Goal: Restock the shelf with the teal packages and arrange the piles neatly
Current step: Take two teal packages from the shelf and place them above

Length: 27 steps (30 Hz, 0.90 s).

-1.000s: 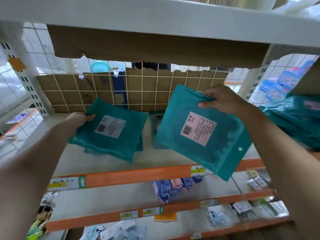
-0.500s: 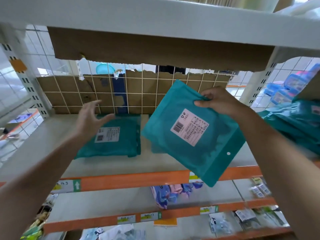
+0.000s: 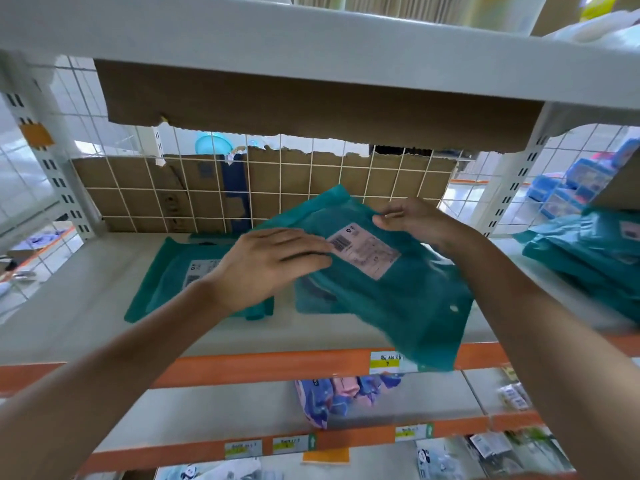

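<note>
A teal package [image 3: 398,299] with a pale barcode label is tilted over the middle of the grey shelf [image 3: 69,306], its lower corner hanging past the orange front rail. My right hand [image 3: 412,220] pinches its far top edge. My left hand [image 3: 273,261] lies on its left side with fingers stretched toward the label. Under my left wrist a flat pile of teal packages [image 3: 166,282] rests on the shelf. Another teal package lies partly hidden beneath the held one.
More teal packages [image 3: 588,258] are stacked at the right end of the shelf. A wire grid backed with cardboard [image 3: 145,195] closes the rear. An upper shelf [image 3: 311,50] hangs close overhead. Lower shelves [image 3: 221,410] hold small packaged goods.
My left hand left the left pile and moved right onto the held package. The package has come lower and flatter toward the shelf's middle.
</note>
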Motion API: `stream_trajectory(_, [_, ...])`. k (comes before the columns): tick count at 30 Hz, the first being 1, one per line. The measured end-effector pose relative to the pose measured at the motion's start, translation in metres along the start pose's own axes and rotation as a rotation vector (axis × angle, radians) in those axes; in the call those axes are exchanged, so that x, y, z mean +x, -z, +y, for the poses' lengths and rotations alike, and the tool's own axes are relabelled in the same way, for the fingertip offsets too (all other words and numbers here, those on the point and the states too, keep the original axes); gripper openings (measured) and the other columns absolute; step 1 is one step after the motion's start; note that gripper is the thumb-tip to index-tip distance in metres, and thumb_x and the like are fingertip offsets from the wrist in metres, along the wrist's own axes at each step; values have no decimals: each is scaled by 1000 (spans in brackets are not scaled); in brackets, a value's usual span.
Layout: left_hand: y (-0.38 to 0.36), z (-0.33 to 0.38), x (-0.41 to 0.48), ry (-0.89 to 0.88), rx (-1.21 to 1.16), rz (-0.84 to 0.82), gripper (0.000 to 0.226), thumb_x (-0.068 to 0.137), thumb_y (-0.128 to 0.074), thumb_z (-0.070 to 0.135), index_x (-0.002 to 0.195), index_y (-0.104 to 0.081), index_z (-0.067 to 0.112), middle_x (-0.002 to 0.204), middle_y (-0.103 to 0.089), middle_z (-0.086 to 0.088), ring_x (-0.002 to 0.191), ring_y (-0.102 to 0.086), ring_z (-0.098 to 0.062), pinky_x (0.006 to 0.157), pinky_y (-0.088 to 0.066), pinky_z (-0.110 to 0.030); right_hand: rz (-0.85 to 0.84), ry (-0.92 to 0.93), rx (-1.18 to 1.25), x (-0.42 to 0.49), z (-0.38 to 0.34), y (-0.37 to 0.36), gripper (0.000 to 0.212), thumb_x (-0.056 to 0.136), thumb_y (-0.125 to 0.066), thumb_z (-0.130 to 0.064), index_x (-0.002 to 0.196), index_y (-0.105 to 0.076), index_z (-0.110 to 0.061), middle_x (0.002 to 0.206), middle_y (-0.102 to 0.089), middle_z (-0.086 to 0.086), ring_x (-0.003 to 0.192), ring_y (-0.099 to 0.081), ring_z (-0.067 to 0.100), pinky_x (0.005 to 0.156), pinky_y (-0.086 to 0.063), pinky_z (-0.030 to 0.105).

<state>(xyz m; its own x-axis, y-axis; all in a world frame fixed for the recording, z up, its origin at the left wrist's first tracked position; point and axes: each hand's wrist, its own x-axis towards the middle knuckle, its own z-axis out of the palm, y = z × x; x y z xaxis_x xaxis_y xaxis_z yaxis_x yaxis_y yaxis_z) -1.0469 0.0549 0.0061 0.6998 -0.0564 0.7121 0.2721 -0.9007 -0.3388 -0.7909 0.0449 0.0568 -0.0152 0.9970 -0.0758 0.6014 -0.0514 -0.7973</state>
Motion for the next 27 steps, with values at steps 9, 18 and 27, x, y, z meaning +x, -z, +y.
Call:
stream_trajectory(9, [23,-35,31,457,72,-304,28,89,-53,34,104,-69,17,84,-71,-2,66,-66,-22,55,-34,-20,10,358,265,-31,-16,9,53,78,-38,-64,106,-64,-27,99,-72,-6,96,-67,11,93,-50,29])
stream_trajectory(18, [32,-42,61,664,-41,-520,32,88,-61,28,120,-61,22,106,-68,-4,79,-48,-6,60,-31,-14,30,329,-336,-25,-14,-7,29,78,-74,-15,73,-54,-34,83,-62,-11,81,-66,11,62,-50,22])
stream_trajectory(27, [26,-31,67,749,-423,-605,17,81,-69,30,96,-63,23,92,-67,7,79,-59,1,67,-46,-23,7,362,-39,-24,-22,-7,24,75,-74,-3,67,-58,-19,59,-62,-12,51,-58,-2,48,-41,11])
